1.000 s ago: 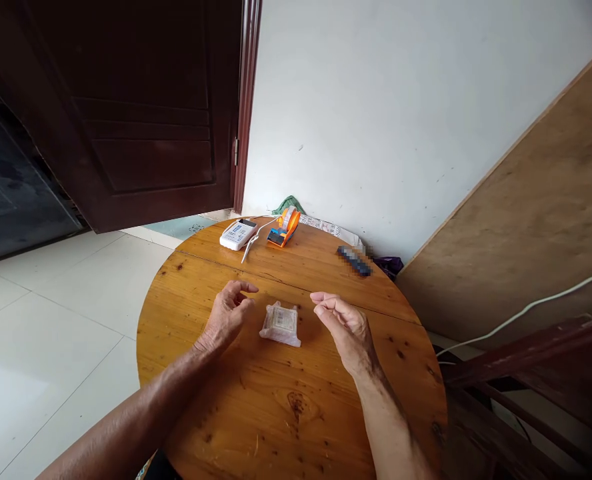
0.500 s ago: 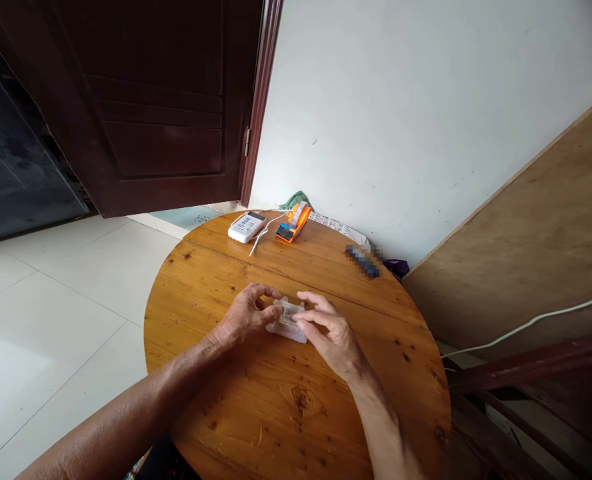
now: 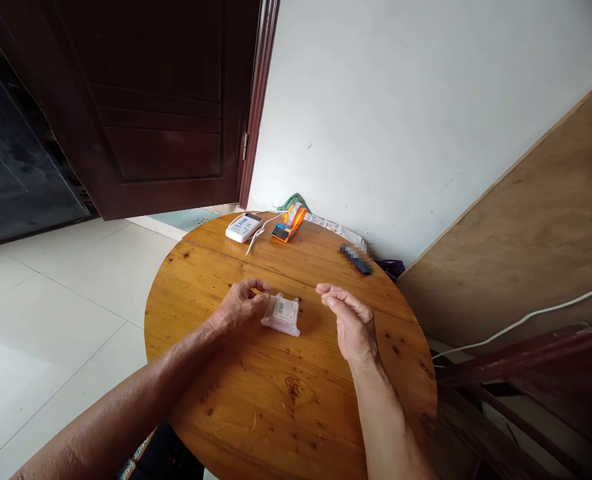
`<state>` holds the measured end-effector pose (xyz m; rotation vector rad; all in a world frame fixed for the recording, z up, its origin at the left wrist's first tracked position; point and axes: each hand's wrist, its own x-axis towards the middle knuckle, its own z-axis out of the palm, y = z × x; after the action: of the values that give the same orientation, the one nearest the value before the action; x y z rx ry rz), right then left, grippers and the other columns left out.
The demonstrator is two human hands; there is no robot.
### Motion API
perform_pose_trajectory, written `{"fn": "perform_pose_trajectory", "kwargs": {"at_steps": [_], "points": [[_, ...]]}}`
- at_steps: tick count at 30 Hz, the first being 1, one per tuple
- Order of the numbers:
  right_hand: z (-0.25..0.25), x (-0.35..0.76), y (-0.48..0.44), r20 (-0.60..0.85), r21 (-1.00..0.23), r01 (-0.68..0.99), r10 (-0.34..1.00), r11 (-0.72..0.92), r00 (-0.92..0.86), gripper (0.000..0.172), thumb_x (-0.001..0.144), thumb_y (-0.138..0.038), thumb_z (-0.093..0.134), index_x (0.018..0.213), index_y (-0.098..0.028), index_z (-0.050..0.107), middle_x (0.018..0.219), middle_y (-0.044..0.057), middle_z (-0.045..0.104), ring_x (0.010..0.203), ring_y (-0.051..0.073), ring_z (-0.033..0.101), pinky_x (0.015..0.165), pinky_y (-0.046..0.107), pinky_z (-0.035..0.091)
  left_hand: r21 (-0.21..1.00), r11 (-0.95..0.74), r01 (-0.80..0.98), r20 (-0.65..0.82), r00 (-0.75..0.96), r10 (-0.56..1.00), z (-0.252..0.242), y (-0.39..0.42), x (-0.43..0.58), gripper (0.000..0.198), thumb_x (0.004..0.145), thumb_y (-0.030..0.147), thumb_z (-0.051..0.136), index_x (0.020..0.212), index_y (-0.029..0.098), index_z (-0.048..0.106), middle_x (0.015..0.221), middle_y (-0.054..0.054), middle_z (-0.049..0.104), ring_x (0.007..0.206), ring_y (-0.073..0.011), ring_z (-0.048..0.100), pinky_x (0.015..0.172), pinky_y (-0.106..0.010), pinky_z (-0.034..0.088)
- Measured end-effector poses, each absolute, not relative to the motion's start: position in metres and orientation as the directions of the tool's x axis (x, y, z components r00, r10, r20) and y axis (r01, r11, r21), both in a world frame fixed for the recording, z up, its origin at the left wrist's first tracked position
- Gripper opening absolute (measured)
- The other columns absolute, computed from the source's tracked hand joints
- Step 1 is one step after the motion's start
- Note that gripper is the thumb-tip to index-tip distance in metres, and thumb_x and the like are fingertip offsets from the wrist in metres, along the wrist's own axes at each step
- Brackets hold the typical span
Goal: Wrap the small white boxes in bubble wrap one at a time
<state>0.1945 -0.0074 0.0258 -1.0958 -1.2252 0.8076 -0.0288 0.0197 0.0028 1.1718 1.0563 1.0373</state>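
A small flat packet in crumpled clear wrap [image 3: 287, 325], with a printed label showing through, lies on the round wooden table [image 3: 296, 427]. At its left edge is my left hand [image 3: 240, 307], open. The thumb tip is at the packet's upper left corner, and the index finger arches above with a gap between them. I cannot tell whether the thumb presses on it. My right hand [image 3: 353, 323] hovers to the right, apart from the packet. Its fingers stretch loosely forward with the thumb below them, and I see nothing held there.
At the table's far side stand a white boxy device [image 3: 243, 228] with a white cable and an orange-and-blue tape dispenser [image 3: 289, 223]. A blurred dark object [image 3: 356, 260] lies at the far right. Behind are a white wall [image 3: 376, 120] and a dark red door [image 3: 166, 153].
My right hand has come off the packet and moved to the right. My left hand stays by the packet's left edge. The label is now more exposed.
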Motion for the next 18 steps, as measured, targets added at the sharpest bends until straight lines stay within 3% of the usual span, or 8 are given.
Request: {"fn": "perform_pose_trajectory", "kwargs": {"at_steps": [4,8,12,18], "points": [[0.022,0.194,-0.004,0.245,-0.967,0.116,0.952,0.226,0.183,0.014,0.073,-0.037,0.071,0.07,-0.023,0.07,0.096,0.006,0.074,0.1,0.025,0.064,0.09,0.042,0.049,0.991,0.091,-0.097,-0.076,0.149,0.986,0.006,0.022,-0.032,0.034,0.06,0.034,0.071,0.086,0.014,0.063,0.052,0.008,0.045,0.046,-0.0059,0.035,0.047,-0.02,0.026],[0.024,0.192,-0.008,0.298,-0.924,0.247,0.955,0.292,-0.013,0.01,0.076,-0.031,0.067,0.081,-0.024,0.072,0.111,0.006,0.072,0.108,0.025,0.063,0.088,0.039,0.049,0.993,0.09,-0.081,-0.075,0.168,0.983,0.008,0.02,-0.031,0.032,0.061,0.034,0.071,0.085,0.014,0.064,0.05,0.008,0.045,0.045,-0.0059,0.035,0.047,-0.02,0.027],[0.028,0.189,-0.011,0.26,-0.865,0.392,0.948,0.313,-0.182,0.025,0.077,-0.027,0.064,0.1,-0.027,0.073,0.128,0.007,0.065,0.119,0.026,0.059,0.092,0.04,0.047,0.995,0.083,-0.054,-0.071,0.198,0.978,0.006,0.018,-0.03,0.039,0.064,0.039,0.073,0.092,0.014,0.063,0.052,0.007,0.049,0.045,-0.0065,0.038,0.047,-0.02,0.027],[0.026,0.185,-0.011,0.248,-0.841,0.447,0.952,0.305,-0.181,0.03,0.08,-0.031,0.063,0.108,-0.025,0.069,0.131,0.008,0.063,0.121,0.027,0.057,0.092,0.041,0.049,0.998,0.066,-0.014,-0.06,0.255,0.965,0.008,0.015,-0.03,0.047,0.066,0.044,0.074,0.099,0.013,0.061,0.059,0.005,0.055,0.051,-0.0092,0.047,0.051,-0.021,0.034]]}}
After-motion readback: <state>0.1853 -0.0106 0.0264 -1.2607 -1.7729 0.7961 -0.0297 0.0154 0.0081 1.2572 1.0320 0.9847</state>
